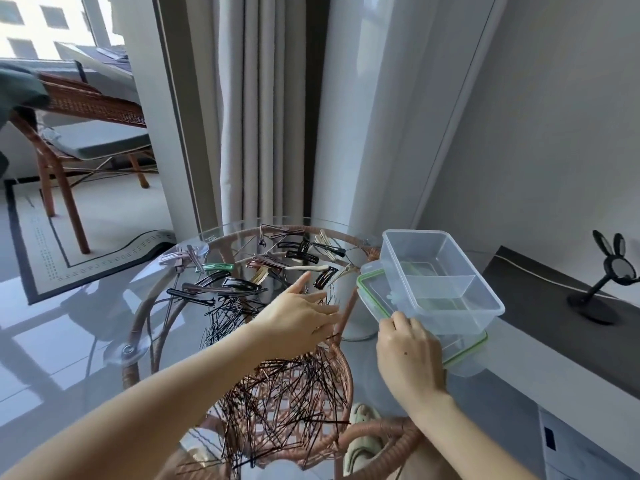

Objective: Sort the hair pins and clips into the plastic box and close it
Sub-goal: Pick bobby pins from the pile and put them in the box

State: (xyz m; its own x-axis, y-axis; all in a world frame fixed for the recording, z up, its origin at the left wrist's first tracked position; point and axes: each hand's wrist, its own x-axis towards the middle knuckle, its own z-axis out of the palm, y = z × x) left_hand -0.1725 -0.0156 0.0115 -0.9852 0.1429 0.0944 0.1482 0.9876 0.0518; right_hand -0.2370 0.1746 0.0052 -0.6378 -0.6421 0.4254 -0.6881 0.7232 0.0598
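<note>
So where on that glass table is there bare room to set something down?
Bare glass lies left on the table, between its rim and the hair clips. Clips crowd the far side, black pins the middle, brown pins the near side; the plastic box and lid fill the right.

I see a brown wicker chair (86,105) with a grey cushion (100,138) at the far left, standing on a pale rug (52,244) with a dark border. Long beige curtains (263,109) hang behind the round glass counter (156,306). A black bunny-ear mirror (609,275) stands on a dark shelf (540,299) at the right.
</note>
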